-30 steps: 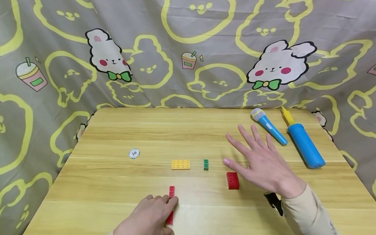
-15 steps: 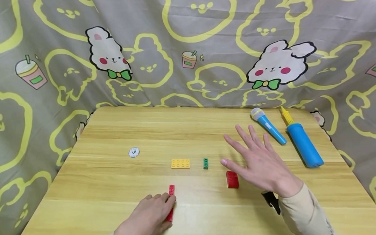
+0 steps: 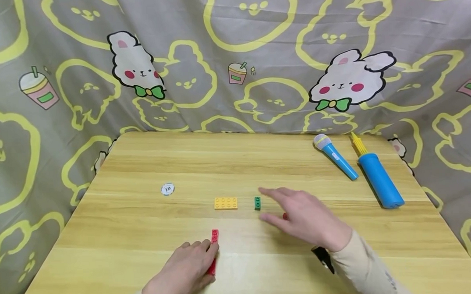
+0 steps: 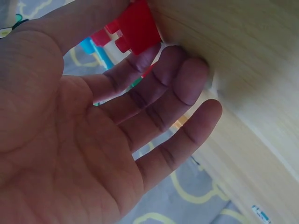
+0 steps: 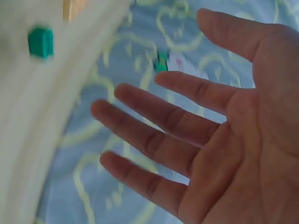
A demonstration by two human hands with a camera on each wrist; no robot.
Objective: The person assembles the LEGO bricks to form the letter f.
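Observation:
My left hand (image 3: 185, 267) pinches a long, narrow red toy brick (image 3: 215, 236) on the table, and its palm partly hides the brick. In the left wrist view, the studded end of the red brick (image 4: 139, 28) shows between the thumb and forefinger. My right hand (image 3: 307, 216) hovers with its fingers spread just right of the small green brick (image 3: 257, 203), apart from it. In the right wrist view nothing lies in the right palm (image 5: 243, 154). Under the right hand, a second, thicker red brick (image 3: 285, 216) is mostly hidden. A flat yellow brick (image 3: 225, 203) lies left of the green one.
A white chip marked 10 (image 3: 168, 189) lies on the wooden table (image 3: 117, 240) at left. Towards the back right are a blue toy microphone (image 3: 340, 161) and a blue hand pump (image 3: 381, 182). A patterned curtain (image 3: 198, 26) stands behind the table.
My right hand has moved left and lower, towards the green brick, covering most of the thicker red brick. My left thumb has closed in against the long red brick.

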